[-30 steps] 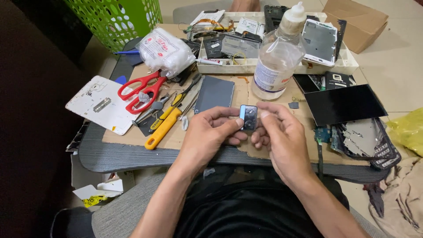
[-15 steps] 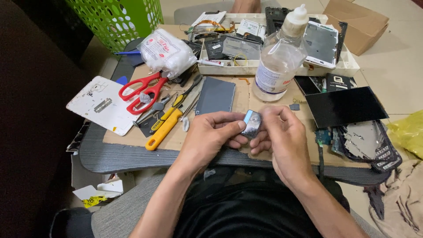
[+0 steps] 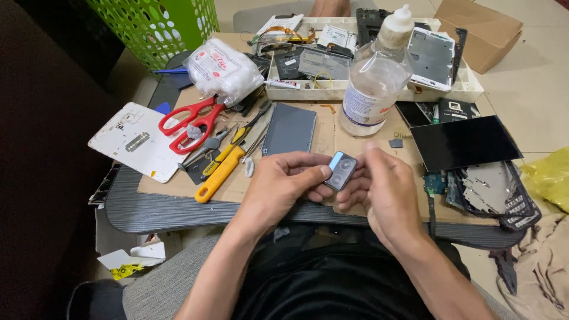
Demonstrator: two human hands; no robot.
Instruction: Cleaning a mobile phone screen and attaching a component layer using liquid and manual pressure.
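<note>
A small dark rounded-rectangle camera-lens piece (image 3: 340,170) with two round lens openings and a pale blue corner sits between my two hands. My left hand (image 3: 284,184) grips it by thumb and fingers from the left. My right hand (image 3: 379,189) supports it from the right, its fingers under and beside the piece and the fingertips blurred. Both hands hover over the front edge of a brown cardboard work mat (image 3: 323,133) on a low grey board (image 3: 178,210).
On the mat lie a dark phone panel (image 3: 289,128), a clear liquid bottle (image 3: 374,80), red scissors (image 3: 188,121), yellow-handled tools (image 3: 220,172), a cotton bag (image 3: 222,68) and a black glass panel (image 3: 465,142). A white parts tray (image 3: 367,89) stands behind; a green basket (image 3: 160,24) far left.
The small lens piece has been turned between my fingers, its lens face now showing upward. My right fingers have shifted along its right side; both hands stay in place.
</note>
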